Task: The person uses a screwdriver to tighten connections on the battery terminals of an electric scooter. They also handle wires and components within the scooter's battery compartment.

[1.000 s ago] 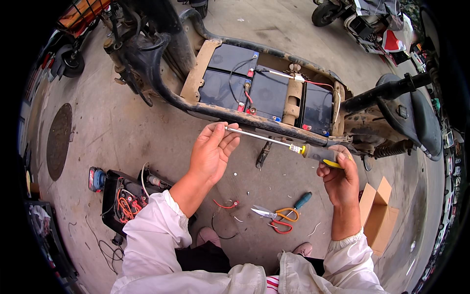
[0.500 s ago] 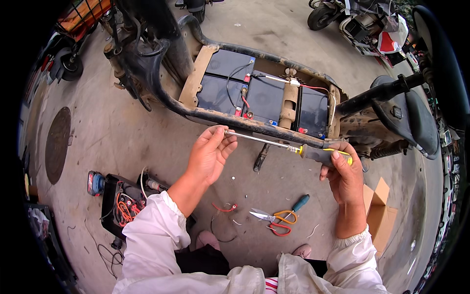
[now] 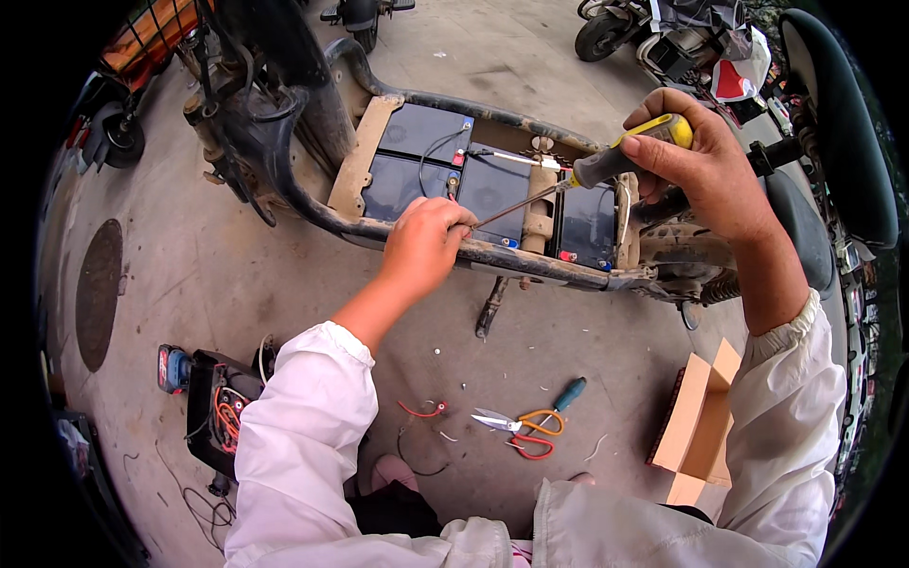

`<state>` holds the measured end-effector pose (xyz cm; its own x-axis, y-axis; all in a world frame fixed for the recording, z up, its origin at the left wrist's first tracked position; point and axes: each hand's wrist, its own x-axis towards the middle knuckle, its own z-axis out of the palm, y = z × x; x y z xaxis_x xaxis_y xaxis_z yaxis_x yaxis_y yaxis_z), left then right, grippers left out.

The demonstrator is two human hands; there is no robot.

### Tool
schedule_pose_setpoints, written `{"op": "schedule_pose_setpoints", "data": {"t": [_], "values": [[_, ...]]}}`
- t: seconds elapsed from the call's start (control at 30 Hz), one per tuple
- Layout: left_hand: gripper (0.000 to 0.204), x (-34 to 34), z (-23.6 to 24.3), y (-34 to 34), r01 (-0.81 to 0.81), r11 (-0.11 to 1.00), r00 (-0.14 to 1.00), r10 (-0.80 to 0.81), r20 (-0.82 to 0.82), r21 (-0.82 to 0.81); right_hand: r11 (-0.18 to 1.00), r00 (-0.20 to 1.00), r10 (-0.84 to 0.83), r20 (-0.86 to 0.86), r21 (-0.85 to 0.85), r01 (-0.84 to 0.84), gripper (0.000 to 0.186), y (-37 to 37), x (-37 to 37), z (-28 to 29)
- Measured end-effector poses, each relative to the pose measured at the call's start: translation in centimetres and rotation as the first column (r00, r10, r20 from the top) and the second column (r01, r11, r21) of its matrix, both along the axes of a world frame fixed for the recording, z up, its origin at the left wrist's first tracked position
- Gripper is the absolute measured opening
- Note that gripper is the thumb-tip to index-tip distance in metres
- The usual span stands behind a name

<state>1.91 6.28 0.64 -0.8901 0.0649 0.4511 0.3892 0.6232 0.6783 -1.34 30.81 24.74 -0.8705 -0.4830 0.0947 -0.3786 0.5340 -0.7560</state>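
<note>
My right hand [image 3: 696, 170] grips a screwdriver [image 3: 601, 168] by its grey and yellow handle, held raised on the right. Its long shaft slants down to the left, over the black batteries [image 3: 492, 194] seated in the frame tray of an electric scooter [image 3: 559, 269]. At the shaft's tip, my left hand [image 3: 424, 241] is closed with the fingers pinched together. It rests by the near frame rail, over the battery terminals there; what the fingertips hold is hidden. Cables and red and blue terminal covers show on the batteries.
On the floor lie scissors [image 3: 530, 434] with orange and red handles, a teal-handled tool [image 3: 570, 393] and a short red wire [image 3: 421, 409]. A black box of wires [image 3: 222, 407] stands left, an open cardboard box [image 3: 684, 426] right. Other scooters stand behind.
Both hands have moved from in front of the frame to over it. The screwdriver's handle has risen, and its tip now points down at the batteries. My left fingers have closed in at the tip.
</note>
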Motion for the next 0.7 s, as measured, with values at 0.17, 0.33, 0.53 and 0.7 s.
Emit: {"op": "schedule_pose_setpoints", "data": {"t": [0.17, 0.33, 0.53, 0.7], "values": [[0.010, -0.6, -0.2, -0.3, -0.064, 0.998, 0.997, 0.064, -0.033, -0.006, 0.994, 0.997, 0.073, -0.032, 0.089, -0.070, 0.031, -1.6, -1.2, 0.3], [0.011, -0.6, -0.6, -0.5, -0.056, 0.998, 0.998, 0.056, -0.002, -0.039, 0.986, 0.993, 0.112, -0.020, 0.124, -0.109, 0.032, -2.5, -1.9, 0.2], [0.015, -0.9, -0.7, -1.2, 0.007, 0.998, 1.000, -0.008, -0.008, -0.069, 0.974, 0.987, 0.160, 0.031, 0.156, -0.163, 0.030, -3.8, -2.4, 0.0], [0.020, -1.9, 0.6, -2.3, 0.138, 0.968, 0.990, -0.141, 0.002, -0.208, 0.897, 0.951, 0.306, -0.043, 0.349, -0.273, 0.029, -5.5, -3.1, 1.1]]}}
